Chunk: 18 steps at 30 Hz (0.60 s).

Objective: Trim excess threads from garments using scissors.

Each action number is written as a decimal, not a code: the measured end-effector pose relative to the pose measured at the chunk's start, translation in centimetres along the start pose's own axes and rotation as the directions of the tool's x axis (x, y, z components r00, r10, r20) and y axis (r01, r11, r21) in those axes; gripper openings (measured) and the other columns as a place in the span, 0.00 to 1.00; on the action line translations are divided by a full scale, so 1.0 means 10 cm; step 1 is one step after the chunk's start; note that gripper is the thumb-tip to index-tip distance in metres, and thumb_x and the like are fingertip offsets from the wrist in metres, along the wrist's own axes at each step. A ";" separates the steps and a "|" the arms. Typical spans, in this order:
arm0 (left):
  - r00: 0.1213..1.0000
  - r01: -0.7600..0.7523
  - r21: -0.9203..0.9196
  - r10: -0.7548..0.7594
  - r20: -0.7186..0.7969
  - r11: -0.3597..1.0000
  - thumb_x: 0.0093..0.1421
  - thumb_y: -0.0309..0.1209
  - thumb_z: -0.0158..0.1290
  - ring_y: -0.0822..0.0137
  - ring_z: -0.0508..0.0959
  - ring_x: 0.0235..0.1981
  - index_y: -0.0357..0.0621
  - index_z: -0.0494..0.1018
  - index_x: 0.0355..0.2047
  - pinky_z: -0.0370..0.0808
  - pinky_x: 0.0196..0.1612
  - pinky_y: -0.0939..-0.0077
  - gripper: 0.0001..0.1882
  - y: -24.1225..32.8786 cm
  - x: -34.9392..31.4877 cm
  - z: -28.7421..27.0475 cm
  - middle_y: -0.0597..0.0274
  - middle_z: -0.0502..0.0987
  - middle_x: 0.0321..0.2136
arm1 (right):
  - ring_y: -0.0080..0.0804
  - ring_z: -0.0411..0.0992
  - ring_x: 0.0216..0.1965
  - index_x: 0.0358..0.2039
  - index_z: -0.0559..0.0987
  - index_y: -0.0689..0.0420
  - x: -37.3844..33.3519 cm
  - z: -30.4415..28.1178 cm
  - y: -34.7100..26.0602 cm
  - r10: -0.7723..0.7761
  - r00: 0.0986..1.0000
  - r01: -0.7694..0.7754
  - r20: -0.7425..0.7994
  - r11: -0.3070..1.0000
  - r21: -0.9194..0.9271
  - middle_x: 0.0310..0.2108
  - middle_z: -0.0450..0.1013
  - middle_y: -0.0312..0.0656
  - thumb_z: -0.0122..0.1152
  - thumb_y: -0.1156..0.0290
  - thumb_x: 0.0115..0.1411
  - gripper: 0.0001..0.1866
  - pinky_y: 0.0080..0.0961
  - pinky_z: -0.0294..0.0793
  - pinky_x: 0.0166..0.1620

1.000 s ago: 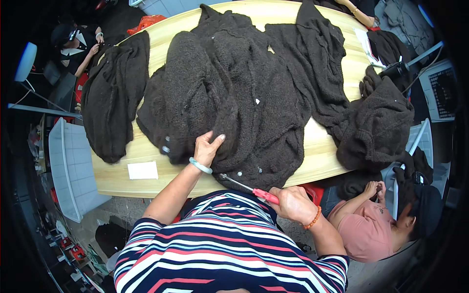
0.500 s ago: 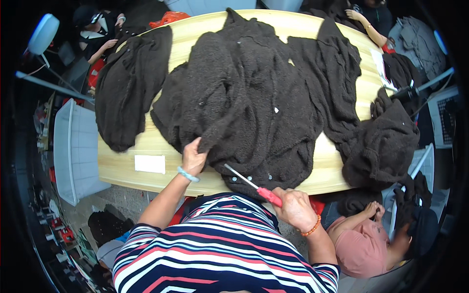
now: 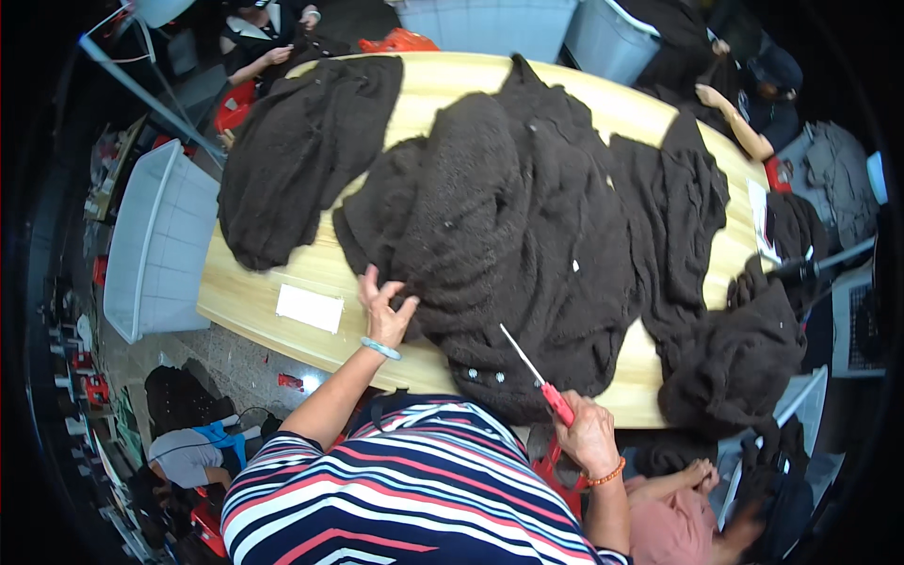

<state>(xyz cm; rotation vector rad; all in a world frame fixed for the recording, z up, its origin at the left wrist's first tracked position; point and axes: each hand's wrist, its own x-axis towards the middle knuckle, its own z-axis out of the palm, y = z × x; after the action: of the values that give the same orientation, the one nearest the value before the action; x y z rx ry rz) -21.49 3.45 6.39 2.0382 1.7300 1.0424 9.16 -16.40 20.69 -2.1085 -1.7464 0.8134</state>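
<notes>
One table (image 3: 240,287) had one card (image 3: 310,308) at eight o'clock, three visible buttons (image 3: 500,377) at six and one tool (image 3: 557,402) at five. Bins (image 3: 137,254) stood singly at nine, twelve and one. Two bracelets (image 3: 380,348) showed. Overlapping garments (image 3: 471,188) defied counting.

Head view | faces down | near table (image 3: 433,94) (edges bend) | rim dim, details uncertain

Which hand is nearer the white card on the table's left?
Left. The left hand is just right of the white card; the right hand is much farther right, gripping a red-handled tool.
</notes>
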 end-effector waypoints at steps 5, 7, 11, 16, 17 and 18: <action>0.928 0.271 -0.377 -0.137 0.346 0.886 0.50 0.25 0.62 0.69 0.75 0.34 0.36 0.73 0.33 0.74 0.40 0.75 0.12 -0.06 0.13 -0.23 0.62 0.76 0.33 | 0.52 0.74 0.31 0.34 0.76 0.54 -0.05 0.05 -0.05 0.041 0.999 -0.040 0.027 0.998 -0.039 0.25 0.74 0.51 0.61 0.69 0.54 0.08 0.45 0.73 0.36; 0.864 0.495 -0.609 -0.272 0.425 0.621 0.49 0.22 0.62 0.70 0.74 0.34 0.38 0.73 0.35 0.73 0.39 0.77 0.13 -0.11 0.18 -0.33 0.62 0.75 0.34 | 0.53 0.74 0.31 0.34 0.76 0.54 -0.02 0.04 -0.05 0.026 0.999 -0.024 0.029 0.998 -0.056 0.25 0.74 0.51 0.61 0.68 0.54 0.08 0.46 0.73 0.36; 0.772 0.598 -0.774 -0.406 0.489 0.207 0.48 0.17 0.62 0.60 0.74 0.48 0.40 0.53 0.61 0.74 0.55 0.67 0.42 0.13 0.39 -0.67 0.49 0.69 0.51 | 0.53 0.74 0.30 0.34 0.76 0.55 0.10 0.00 -0.10 0.019 1.000 -0.018 0.024 0.999 -0.045 0.24 0.74 0.52 0.61 0.68 0.54 0.08 0.46 0.73 0.36; 0.698 0.716 -0.639 -0.250 0.671 0.281 0.48 0.18 0.64 0.60 0.73 0.52 0.38 0.57 0.61 0.72 0.56 0.68 0.41 -0.20 0.35 -0.41 0.48 0.68 0.56 | 0.53 0.74 0.31 0.34 0.77 0.55 0.28 -0.04 -0.19 -0.007 0.999 0.010 0.053 0.998 -0.062 0.26 0.74 0.53 0.60 0.69 0.55 0.07 0.46 0.73 0.36; 0.705 0.699 -0.600 -0.236 0.669 0.388 0.48 0.20 0.64 0.62 0.73 0.51 0.37 0.61 0.58 0.72 0.55 0.70 0.37 -0.27 0.34 -0.37 0.50 0.70 0.54 | 0.54 0.74 0.31 0.34 0.77 0.56 0.31 -0.07 -0.22 -0.020 0.999 0.022 0.049 0.998 -0.052 0.26 0.74 0.53 0.60 0.69 0.55 0.07 0.46 0.73 0.36; 0.708 0.674 -0.552 -0.217 0.672 0.492 0.49 0.22 0.65 0.64 0.73 0.51 0.36 0.65 0.56 0.72 0.54 0.71 0.34 -0.32 0.37 -0.35 0.52 0.72 0.52 | 0.54 0.74 0.31 0.34 0.77 0.56 0.33 -0.08 -0.26 -0.026 0.999 0.028 0.043 0.999 -0.040 0.26 0.74 0.53 0.60 0.69 0.55 0.07 0.46 0.72 0.36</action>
<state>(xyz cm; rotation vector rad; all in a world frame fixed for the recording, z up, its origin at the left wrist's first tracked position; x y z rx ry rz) -26.10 6.94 8.12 1.0255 1.1091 0.7288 7.91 -12.48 21.94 -2.1035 -1.8234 0.8275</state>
